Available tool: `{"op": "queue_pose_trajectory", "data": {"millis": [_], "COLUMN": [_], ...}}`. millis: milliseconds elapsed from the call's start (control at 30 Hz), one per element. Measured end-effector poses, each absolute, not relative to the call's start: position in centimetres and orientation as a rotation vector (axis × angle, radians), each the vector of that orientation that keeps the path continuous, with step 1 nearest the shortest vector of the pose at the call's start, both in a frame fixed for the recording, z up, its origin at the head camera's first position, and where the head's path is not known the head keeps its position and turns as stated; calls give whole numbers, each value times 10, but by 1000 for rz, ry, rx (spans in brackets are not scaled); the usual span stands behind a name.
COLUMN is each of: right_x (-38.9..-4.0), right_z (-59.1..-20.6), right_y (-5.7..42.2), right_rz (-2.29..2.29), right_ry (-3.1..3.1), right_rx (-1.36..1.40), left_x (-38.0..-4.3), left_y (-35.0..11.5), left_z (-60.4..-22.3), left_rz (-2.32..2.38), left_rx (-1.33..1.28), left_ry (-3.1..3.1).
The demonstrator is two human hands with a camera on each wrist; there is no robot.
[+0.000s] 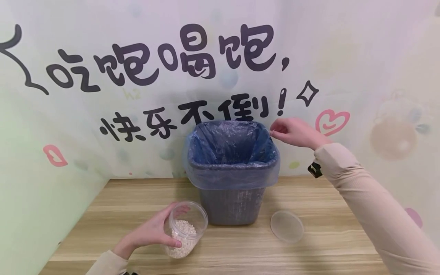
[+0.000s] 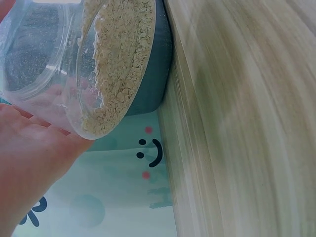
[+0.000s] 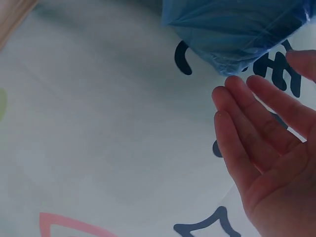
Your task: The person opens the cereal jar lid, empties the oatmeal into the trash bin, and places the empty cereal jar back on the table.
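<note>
My left hand [image 1: 151,230] grips a clear plastic jar [image 1: 197,217] by its side, thumb in front and fingers behind. The jar is lidless and tilted, its mouth facing up and towards the bin; pale rolled oats [image 2: 121,64] fill its lower part. Beside it stands a grey waste bin [image 1: 230,208], lined with a blue plastic bag [image 1: 233,179] folded over the rim. My right hand [image 1: 295,131] is at the bin's back right corner, close by the bag's edge. In the right wrist view its fingers [image 3: 229,138] are relaxed, slightly bent, holding nothing.
A round translucent lid [image 1: 287,226] lies on the wooden table [image 1: 326,236], right of the bin. Close behind the bin hangs a pale printed backdrop [image 1: 364,76] with large black characters; it also runs along the left side.
</note>
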State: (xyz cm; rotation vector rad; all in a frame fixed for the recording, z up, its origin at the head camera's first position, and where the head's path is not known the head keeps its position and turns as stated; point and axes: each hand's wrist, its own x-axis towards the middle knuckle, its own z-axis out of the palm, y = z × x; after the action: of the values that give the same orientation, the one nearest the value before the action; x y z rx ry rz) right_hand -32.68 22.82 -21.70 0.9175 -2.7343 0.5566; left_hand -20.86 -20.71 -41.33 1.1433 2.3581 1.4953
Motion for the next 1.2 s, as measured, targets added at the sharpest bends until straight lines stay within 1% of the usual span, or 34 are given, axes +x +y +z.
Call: {"op": "queue_pose_trajectory", "data": {"millis": [333, 533, 800, 1200], "right_x": [-330, -331, -334, -334], "right_z": [-214, -214, -225, -231], "right_y": [216, 217, 215, 210], "right_rz": [455, 455, 500, 497], "right_ry": [-2838, -2872, -2815, -2782], "right_rx": [810, 822, 834, 801], "left_x": [-207, -208, -208, -210], "left_y": [-204, -205, -207, -217], "left_z": [-414, -417, -417, -399], "left_rz": [1510, 1505, 1498, 1480], "left_rx": [1187, 1181, 1180, 1115], "left_ry": [2315, 2295, 2328, 2431]}}
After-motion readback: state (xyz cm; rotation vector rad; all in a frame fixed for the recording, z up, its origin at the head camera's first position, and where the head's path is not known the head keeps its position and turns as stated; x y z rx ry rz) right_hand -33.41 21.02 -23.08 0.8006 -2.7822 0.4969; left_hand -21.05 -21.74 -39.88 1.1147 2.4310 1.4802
